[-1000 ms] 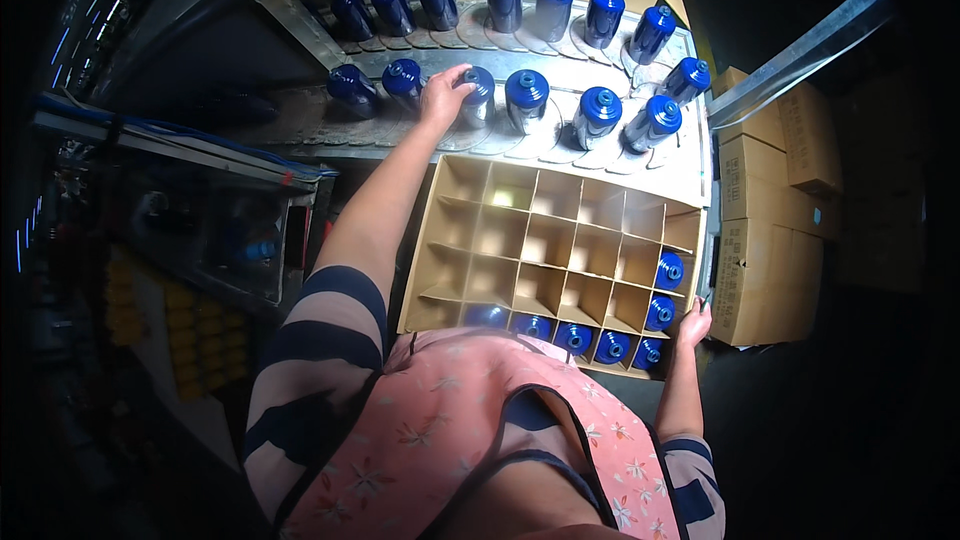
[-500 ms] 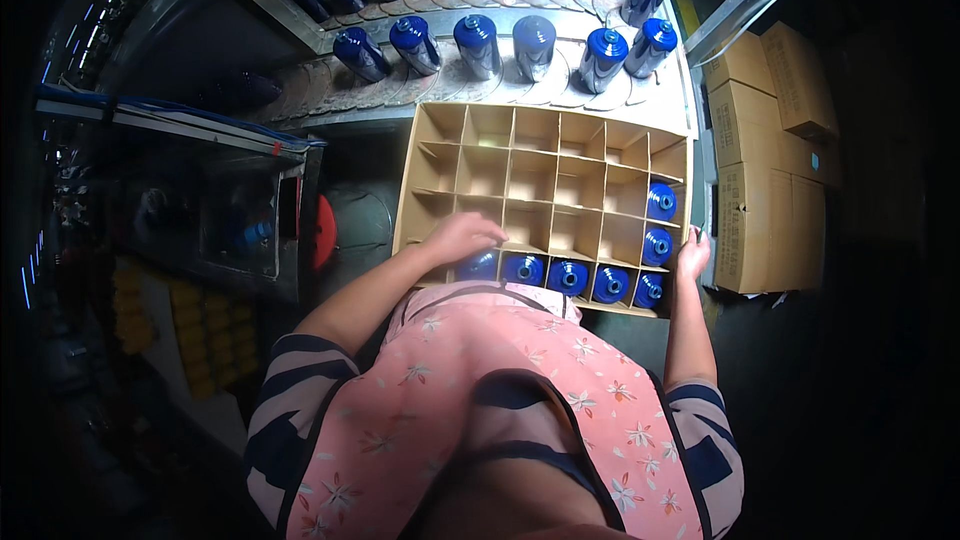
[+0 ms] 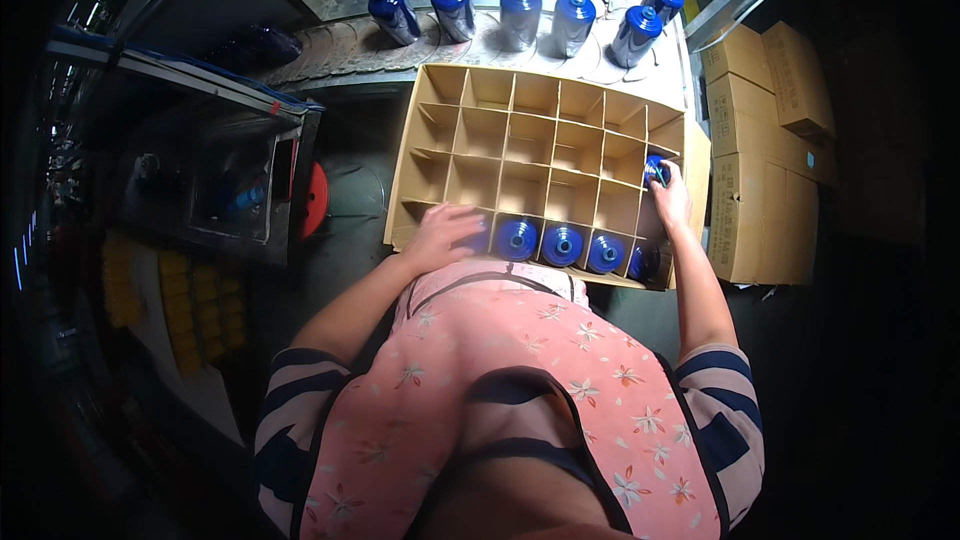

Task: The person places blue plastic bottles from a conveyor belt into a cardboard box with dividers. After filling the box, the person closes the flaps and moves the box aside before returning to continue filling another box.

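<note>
A divided cardboard box (image 3: 480, 126) lies in front of me, with blue bottles in its near row and right-hand column. My right hand (image 3: 672, 196) reaches into that column, its fingers closed around the top of a blue bottle (image 3: 654, 168). The hand and wrist cover the cell below it. Over the near-left cells is my left hand (image 3: 447, 237), fingers stretched out and a little blurred. Beneath its fingertips shows part of another blue bottle (image 3: 476, 242). Beside it stand more bottles, among them one blue bottle (image 3: 516, 238) with its neck upward.
Beyond the box runs a conveyor (image 3: 340, 64) carrying two rows of upright blue bottles (image 3: 574, 24). Closed cartons (image 3: 770, 210) are stacked at the right. To the left are a metal-framed machine (image 3: 240, 190), a red round object (image 3: 314, 200) and yellow items (image 3: 195, 320).
My right hand has moved from the box's outer right wall onto a bottle inside. The left hand stays at the near-left cells, fingers more spread. Conveyor bottles have shifted right.
</note>
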`<state>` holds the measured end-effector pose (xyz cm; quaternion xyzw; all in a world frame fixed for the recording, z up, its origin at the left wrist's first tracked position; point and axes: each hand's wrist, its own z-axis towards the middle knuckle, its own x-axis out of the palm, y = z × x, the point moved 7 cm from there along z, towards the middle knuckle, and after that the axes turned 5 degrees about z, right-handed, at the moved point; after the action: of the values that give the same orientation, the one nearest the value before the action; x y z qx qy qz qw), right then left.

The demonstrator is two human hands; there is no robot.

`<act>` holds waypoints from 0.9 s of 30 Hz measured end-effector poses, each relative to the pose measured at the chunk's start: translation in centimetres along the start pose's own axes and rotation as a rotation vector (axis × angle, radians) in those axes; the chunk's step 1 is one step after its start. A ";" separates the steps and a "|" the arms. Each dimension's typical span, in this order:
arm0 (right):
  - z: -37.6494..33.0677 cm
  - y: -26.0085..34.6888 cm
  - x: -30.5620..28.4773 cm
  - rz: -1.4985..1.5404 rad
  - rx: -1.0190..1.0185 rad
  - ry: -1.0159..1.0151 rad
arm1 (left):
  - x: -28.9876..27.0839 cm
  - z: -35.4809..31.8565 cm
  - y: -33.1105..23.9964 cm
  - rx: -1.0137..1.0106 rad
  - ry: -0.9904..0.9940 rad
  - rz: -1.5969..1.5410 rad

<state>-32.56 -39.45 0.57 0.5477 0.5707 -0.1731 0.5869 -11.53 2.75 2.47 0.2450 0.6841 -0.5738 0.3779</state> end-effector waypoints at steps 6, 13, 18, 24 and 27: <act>1.7 -0.9 -0.5 0.024 0.065 -0.057 | -0.3 0.3 0.5 -0.074 -0.072 0.001; -0.1 -2.6 -1.2 0.044 0.062 -0.194 | -11.4 -1.4 0.9 -0.316 -0.350 -0.320; -1.0 -3.0 -0.9 0.065 0.094 -0.249 | -23.6 -1.9 7.6 -0.347 -0.684 -0.535; -3.0 -2.7 -1.8 0.329 0.117 -0.254 | -31.6 4.8 18.0 -0.401 -0.981 -0.111; -6.0 -0.5 -4.0 0.439 0.095 -0.366 | -31.7 10.2 25.1 -0.530 -0.912 -0.038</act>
<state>-37.02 -36.26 5.25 0.6446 0.3144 -0.1642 0.6773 29.01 1.52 12.12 -0.1459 0.5761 -0.4359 0.6759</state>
